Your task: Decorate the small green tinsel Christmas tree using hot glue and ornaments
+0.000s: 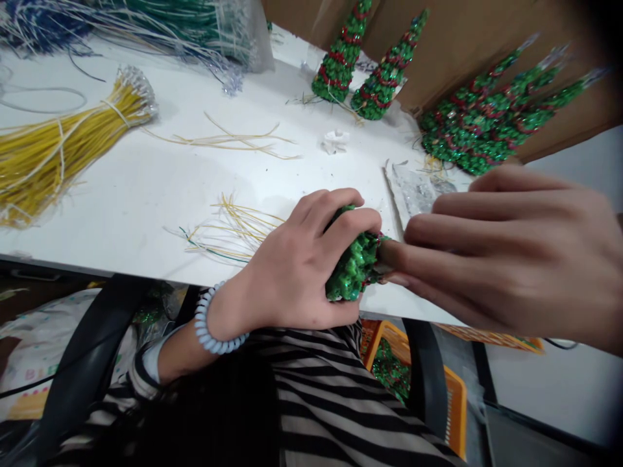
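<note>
My left hand is wrapped around a small green decorative Christmas tree just above the table's front edge. The tree lies on its side, and a bit of red garland shows at its right end. Against that end my right hand presses thumb and index finger together in a pinch. It is slightly blurred, and what sits between those fingertips is hidden. Thin yellow wires fan out on the table behind my left hand, with one green wire among them.
A tied bundle of yellow wires lies left. Bagged green wires are behind it. Finished trees stand at the back, with several more at right. A plastic bag lies nearby. Below the edge is an orange basket.
</note>
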`<state>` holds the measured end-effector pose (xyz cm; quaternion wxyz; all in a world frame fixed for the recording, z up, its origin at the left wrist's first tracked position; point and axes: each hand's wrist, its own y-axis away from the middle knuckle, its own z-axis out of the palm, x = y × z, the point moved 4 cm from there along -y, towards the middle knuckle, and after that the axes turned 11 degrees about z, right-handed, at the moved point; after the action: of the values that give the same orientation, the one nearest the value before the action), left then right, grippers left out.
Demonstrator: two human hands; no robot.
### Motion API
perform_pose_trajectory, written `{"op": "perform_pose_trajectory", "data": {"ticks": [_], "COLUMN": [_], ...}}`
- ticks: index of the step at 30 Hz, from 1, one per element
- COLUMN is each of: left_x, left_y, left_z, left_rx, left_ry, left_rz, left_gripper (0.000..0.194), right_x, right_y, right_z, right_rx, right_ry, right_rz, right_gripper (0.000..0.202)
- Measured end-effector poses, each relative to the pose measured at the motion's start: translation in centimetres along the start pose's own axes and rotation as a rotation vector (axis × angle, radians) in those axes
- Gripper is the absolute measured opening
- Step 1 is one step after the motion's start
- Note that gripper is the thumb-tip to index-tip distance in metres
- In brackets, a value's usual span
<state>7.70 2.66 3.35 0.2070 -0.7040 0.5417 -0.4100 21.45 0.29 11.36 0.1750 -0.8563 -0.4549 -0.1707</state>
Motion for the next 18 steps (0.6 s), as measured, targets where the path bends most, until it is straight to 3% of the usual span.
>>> {"op": "perform_pose_trajectory", "data": {"ticks": [6, 15, 18], "left_x": [0.1, 0.0, 0.0], "left_y": [0.0, 0.0, 0.0], "left_z": [0.0, 0.1, 0.1], "left_rx": [0.007, 0.003, 0.001], "left_ry": [0.000, -0.002, -0.001], "left_rz": [0.011, 0.012, 0.004], "left_gripper": [0.055, 0.055, 0.056], "right_x": [0.0, -0.5, -0.8], "right_y": [0.4, 1.1, 1.4], "right_z": [0.3, -0.6, -0.8], "right_rx": [0.064, 0.046, 0.033], "right_ry": [-0.033, 0.081, 0.108], "right_rz": [0.056, 0.084, 0.098], "right_gripper": [0.038, 0.032, 0.040]}}
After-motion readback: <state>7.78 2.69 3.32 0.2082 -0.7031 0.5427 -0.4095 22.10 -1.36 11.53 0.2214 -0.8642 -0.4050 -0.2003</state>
